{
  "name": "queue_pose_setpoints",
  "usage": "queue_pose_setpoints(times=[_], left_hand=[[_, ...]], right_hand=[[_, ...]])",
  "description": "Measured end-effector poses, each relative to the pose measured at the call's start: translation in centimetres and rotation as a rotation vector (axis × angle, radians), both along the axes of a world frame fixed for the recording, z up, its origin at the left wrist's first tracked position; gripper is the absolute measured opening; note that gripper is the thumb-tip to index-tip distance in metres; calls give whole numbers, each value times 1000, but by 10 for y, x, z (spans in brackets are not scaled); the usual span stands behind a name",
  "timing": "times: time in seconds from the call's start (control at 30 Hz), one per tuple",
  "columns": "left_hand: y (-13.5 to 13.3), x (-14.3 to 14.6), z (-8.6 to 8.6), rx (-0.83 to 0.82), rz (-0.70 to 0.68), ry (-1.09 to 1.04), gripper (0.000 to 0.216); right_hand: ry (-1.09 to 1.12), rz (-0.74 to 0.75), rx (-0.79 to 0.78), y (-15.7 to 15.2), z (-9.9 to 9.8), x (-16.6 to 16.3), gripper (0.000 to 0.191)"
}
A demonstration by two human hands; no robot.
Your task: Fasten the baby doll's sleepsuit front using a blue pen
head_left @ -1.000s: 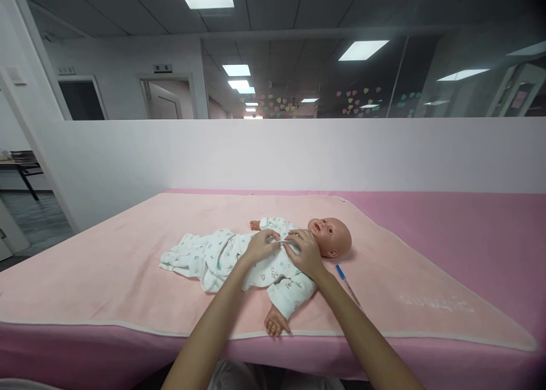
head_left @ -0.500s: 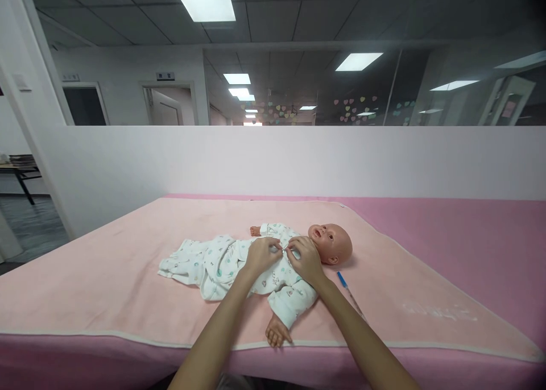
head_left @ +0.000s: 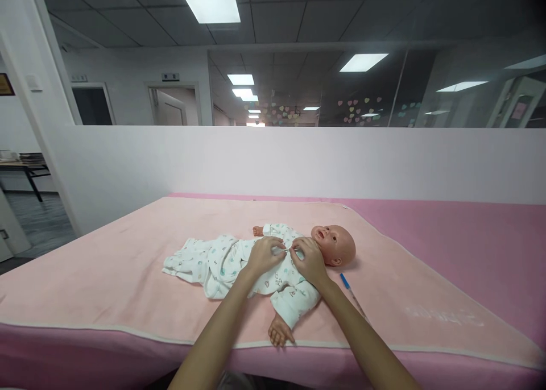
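Observation:
A baby doll (head_left: 335, 245) lies on its back on a pale pink blanket (head_left: 128, 287), head to the right, dressed in a white printed romper (head_left: 213, 260). My left hand (head_left: 263, 255) and my right hand (head_left: 310, 261) meet over the doll's chest, just below the chin. Both pinch the romper's front near the neckline, fingers closed on the fabric. One bare doll hand (head_left: 279, 334) sticks out of a sleeve toward me. The other doll hand (head_left: 257, 231) shows on the far side.
A blue pen (head_left: 350, 290) lies on the blanket right of my right forearm. The blanket covers a darker pink mattress (head_left: 478, 236) against a low white partition wall (head_left: 298, 160). An office room with doors lies beyond.
My hands stay on the doll's chest; the fingertips have drawn slightly closer together at the neckline. The view has shifted a little.

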State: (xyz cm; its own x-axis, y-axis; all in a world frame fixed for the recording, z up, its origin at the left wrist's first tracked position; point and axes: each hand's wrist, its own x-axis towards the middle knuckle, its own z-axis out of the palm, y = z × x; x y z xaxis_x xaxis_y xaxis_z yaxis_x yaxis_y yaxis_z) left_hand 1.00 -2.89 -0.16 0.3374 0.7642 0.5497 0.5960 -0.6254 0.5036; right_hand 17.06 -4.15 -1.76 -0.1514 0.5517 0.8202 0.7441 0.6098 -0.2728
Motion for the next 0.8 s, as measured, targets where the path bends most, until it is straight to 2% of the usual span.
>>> queue_pose_setpoints(times=[0.2, 0.4, 0.5, 0.63, 0.73, 0.8], left_hand=[[-5, 2, 1, 58, -7, -6, 14], [-6, 3, 1, 42, 0, -28, 13], [-3, 2, 0, -57, -15, -110, 17], [4, -6, 0, -282, -82, -361, 25], [7, -13, 1, -373, -60, -540, 33], [4, -18, 3, -418, -70, -572, 35]], right_hand=[[0, 21, 5, 1, 0, 1, 6], [-8, 2, -28, -1, 2, 0, 8], [1, -6, -36, -2, 3, 1, 10], [19, -8, -32, -4, 4, 1, 13], [19, -12, -18, -5, 4, 1, 13], [17, -12, -10, -5, 4, 1, 13]])
